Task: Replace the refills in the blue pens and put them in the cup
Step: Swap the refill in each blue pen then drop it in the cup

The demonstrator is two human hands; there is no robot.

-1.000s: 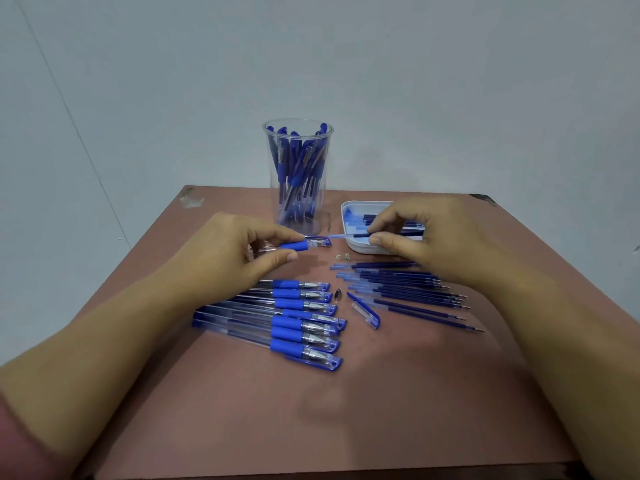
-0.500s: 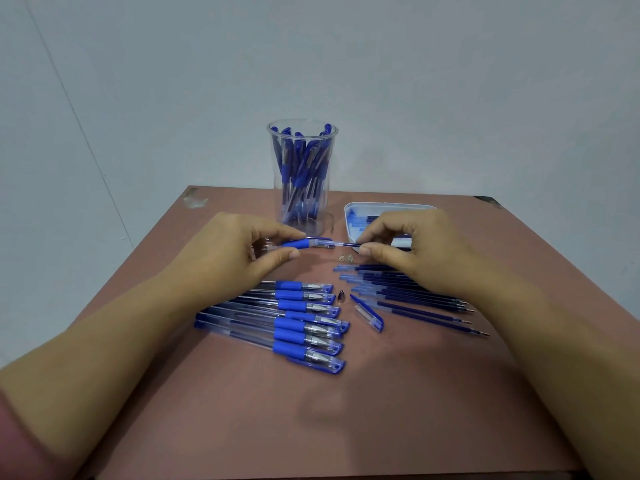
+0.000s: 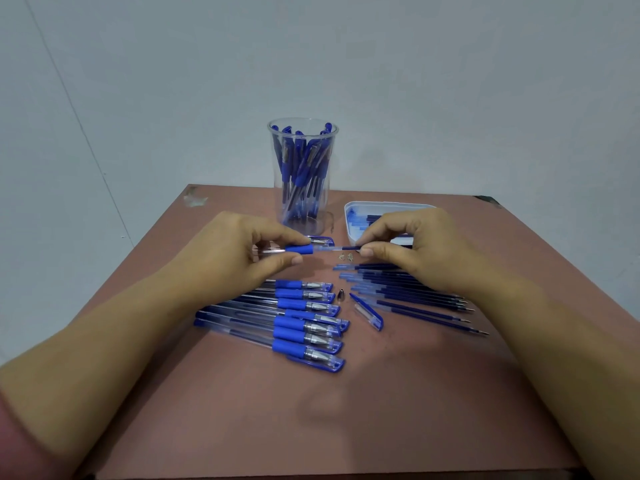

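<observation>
The left hand [image 3: 228, 258] is pinching a clear, blue-gripped pen barrel [image 3: 299, 250] lying left-right; the right hand [image 3: 408, 251] is pinching a thin dark refill [image 3: 341, 248] (apparently part-inserted) at its right end.

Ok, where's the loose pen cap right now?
Head view, centre: the loose cap lies between the row of pens and the loose refills, just right of the small metal tip.

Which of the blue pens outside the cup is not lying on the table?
The pen pinched in the left hand, with the right hand pinching its refill. The other pens lie capped in a row.
</observation>
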